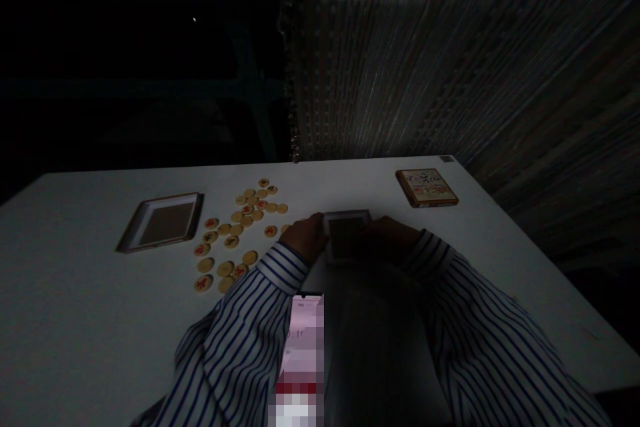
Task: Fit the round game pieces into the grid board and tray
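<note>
A shallow open box (346, 215) with a pale rim and a darker brown floor is held near the front of the table. My left hand (306, 237) closes on its left edge. On the opposite side, my right hand (387, 239) grips the box and covers part of its inside; deep shadow hides most of those fingers. Round wooden Chinese chess pieces (247, 210) lie loosely spread to the left of my hands, some showing red or black characters and others blank. A few sit right beside my left hand, partly hidden by it.
Another shallow open box (167, 225) rests on the white table (90, 280) at the left. Far right lies a flat box with printed lettering (427, 188). Below my left forearm a lit phone (304, 340) shows. A string curtain (380, 67) hangs behind the table.
</note>
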The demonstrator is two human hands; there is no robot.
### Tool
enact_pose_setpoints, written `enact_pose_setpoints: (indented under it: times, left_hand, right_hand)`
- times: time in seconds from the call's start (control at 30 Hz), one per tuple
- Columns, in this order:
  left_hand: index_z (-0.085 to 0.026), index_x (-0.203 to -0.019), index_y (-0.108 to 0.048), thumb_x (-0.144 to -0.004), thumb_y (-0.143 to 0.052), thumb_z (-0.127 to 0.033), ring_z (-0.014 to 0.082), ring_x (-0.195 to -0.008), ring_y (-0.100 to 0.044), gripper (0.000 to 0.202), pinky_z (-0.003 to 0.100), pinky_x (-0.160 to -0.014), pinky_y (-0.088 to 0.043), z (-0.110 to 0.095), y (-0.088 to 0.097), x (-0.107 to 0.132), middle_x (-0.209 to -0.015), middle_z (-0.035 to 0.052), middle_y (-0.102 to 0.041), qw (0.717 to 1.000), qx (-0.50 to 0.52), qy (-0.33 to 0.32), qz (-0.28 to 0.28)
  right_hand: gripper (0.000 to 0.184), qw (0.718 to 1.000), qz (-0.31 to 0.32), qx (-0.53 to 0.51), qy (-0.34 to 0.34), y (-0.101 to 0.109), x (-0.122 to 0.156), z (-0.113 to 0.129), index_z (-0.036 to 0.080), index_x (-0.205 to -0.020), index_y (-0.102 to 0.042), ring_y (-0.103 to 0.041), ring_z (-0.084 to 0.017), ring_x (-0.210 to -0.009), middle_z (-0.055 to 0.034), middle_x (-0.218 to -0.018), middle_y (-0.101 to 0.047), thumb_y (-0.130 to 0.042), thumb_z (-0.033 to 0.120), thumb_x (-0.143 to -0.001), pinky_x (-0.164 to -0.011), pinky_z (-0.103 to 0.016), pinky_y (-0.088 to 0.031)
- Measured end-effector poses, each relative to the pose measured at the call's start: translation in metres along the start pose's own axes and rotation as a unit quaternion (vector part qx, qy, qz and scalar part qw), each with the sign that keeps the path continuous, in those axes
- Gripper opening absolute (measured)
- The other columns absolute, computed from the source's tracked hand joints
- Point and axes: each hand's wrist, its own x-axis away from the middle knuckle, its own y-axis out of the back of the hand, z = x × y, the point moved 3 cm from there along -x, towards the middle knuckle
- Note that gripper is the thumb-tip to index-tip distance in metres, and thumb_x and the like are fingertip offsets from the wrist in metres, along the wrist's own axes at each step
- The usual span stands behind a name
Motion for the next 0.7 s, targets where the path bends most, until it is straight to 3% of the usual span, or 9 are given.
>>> enact_pose_setpoints:
  times: [0.7]
  left_hand:
    - [-0.022, -0.117, -0.044, -0.077, -0.047, -0.03, 0.0228, -0.092, -0.059, 0.041, 0.032, -0.075, -0.045, -0.0005, 0.0011, -0.0003, -0.1, 0.0077, -0.064, 1.0, -0.022, 0.013, 0.007]
  right_hand:
    - [0.021, 1.0, 0.018, 0.016, 0.001, 0.0, -0.0003, 0.001, 0.027, -0.089, -0.065, -0.06, -0.019, -0.086, -0.001, -0.095, -0.066, -0.046, 0.033, -0.08, -0.07, -0.028, -0.043]
